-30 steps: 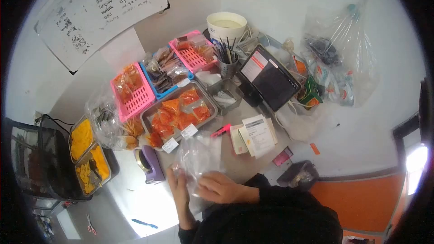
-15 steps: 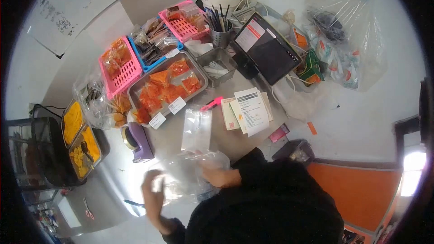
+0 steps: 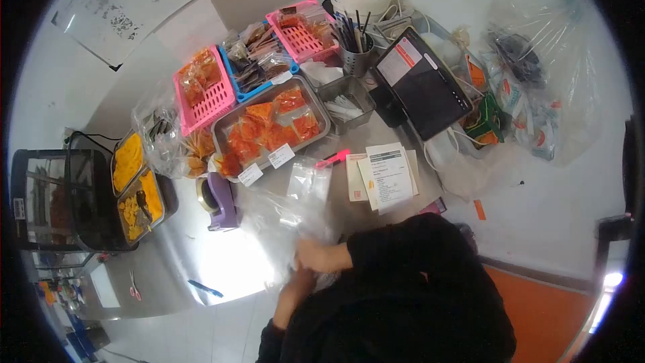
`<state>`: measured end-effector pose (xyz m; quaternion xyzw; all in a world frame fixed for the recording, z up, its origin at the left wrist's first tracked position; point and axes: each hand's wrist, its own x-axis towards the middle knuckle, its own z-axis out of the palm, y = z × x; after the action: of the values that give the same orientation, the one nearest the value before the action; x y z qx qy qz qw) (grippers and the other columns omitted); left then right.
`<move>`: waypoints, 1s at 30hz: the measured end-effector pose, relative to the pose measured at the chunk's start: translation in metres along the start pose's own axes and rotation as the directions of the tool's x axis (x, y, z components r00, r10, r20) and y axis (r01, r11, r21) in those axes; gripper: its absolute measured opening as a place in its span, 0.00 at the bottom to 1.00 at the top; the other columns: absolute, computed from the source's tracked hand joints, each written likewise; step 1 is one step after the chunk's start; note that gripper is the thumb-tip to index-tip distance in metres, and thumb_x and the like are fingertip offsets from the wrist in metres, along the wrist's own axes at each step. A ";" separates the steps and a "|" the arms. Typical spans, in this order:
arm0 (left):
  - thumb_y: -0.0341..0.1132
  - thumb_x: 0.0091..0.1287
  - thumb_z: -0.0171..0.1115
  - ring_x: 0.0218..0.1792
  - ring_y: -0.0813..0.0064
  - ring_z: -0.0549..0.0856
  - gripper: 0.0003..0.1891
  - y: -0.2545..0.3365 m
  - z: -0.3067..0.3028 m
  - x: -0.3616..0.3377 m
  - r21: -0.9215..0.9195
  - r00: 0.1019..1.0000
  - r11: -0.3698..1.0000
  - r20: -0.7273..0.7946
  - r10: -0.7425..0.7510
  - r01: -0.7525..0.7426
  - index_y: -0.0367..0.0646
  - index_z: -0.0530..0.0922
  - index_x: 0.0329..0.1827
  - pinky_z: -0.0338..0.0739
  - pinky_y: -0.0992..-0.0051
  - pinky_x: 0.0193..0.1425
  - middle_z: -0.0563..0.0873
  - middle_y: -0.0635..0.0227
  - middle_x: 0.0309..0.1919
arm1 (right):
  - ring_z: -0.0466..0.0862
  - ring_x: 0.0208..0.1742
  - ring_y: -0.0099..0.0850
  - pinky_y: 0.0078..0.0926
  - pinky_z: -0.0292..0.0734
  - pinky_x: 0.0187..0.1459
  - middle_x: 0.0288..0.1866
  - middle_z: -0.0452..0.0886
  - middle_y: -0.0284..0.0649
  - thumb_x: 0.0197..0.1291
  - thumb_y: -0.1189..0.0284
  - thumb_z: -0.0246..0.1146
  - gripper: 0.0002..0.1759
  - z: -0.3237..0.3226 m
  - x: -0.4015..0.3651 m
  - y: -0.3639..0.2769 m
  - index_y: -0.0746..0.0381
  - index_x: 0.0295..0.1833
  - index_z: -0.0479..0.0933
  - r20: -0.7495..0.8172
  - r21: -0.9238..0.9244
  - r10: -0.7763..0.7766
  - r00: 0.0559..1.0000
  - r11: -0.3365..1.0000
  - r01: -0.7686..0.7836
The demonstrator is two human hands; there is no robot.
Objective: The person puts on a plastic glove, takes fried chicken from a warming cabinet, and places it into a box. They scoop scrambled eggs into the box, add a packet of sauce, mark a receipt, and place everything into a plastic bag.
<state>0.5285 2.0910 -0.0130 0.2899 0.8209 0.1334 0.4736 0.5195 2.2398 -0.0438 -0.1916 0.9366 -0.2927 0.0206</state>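
Observation:
A clear plastic bag spreads over the table's front edge, with my two hands close together at its lower right part. My left hand is closed on the bag, below the other one. Fingers bent, my right hand also grips the bag. Just behind lies a flat clear packet. A purple tape dispenser stands to the left of the bag. What the bag holds, if anything, cannot be made out.
A metal tray of orange packets sits behind, near pink baskets. Printed papers lie right of the packet, below a tablet. A blue pen and scissors lie at the left front.
My left hand has moved right, from open beside the bag to closed on it near my right hand. The bag is bunched differently. The camera view has shifted.

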 end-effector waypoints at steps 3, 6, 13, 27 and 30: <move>0.44 0.65 0.50 0.64 0.56 0.61 0.26 -0.044 -0.045 -0.009 -0.158 0.947 0.986 -0.320 0.003 -0.057 0.43 0.60 0.64 0.55 0.64 0.67 0.61 0.50 0.63 | 0.69 0.55 0.34 0.29 0.61 0.56 0.52 0.71 0.45 0.55 0.71 0.51 0.18 -0.019 -0.019 0.027 0.67 0.51 0.70 0.279 -0.083 -0.039 0.960 0.994 0.064; 0.45 0.65 0.49 0.65 0.56 0.59 0.28 -0.034 -0.078 -0.027 -0.087 0.941 0.975 -0.255 -0.221 0.206 0.52 0.54 0.68 0.54 0.65 0.67 0.59 0.51 0.64 | 0.71 0.53 0.35 0.30 0.63 0.55 0.50 0.73 0.45 0.56 0.69 0.52 0.17 -0.050 -0.032 0.019 0.67 0.49 0.72 0.383 -0.297 -0.030 0.923 0.943 0.153; 0.41 0.58 0.57 0.62 0.55 0.64 0.33 -0.012 -0.033 -0.027 0.342 0.992 0.937 -0.126 -0.027 0.069 0.47 0.56 0.66 0.60 0.64 0.64 0.66 0.53 0.60 | 0.74 0.49 0.37 0.32 0.66 0.51 0.45 0.77 0.45 0.57 0.63 0.55 0.18 -0.132 -0.009 0.056 0.67 0.45 0.75 0.702 -0.129 0.001 0.712 0.984 0.126; 0.41 0.62 0.58 0.45 0.70 0.78 0.27 0.021 -0.077 0.016 -0.507 0.988 0.857 0.065 0.143 -0.091 0.42 0.63 0.62 0.71 0.72 0.50 0.76 0.59 0.48 | 0.80 0.36 0.46 0.40 0.75 0.36 0.36 0.78 0.49 0.49 0.79 0.53 0.10 -0.219 0.144 0.269 0.63 0.39 0.74 -0.571 -0.107 0.264 0.777 0.915 -0.389; 0.37 0.64 0.56 0.46 0.70 0.77 0.25 0.025 -0.067 0.023 -0.686 0.988 0.712 -0.078 0.131 -0.149 0.42 0.62 0.63 0.72 0.74 0.50 0.76 0.62 0.47 | 0.80 0.35 0.47 0.43 0.74 0.36 0.34 0.78 0.48 0.46 0.80 0.56 0.13 -0.211 0.156 0.282 0.61 0.41 0.72 -0.561 -0.139 0.413 0.718 0.807 -0.573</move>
<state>0.4715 2.1285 0.0174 0.1524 0.6934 0.4681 0.5261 0.2457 2.5086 -0.0145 0.1509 0.9579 -0.1686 -0.1766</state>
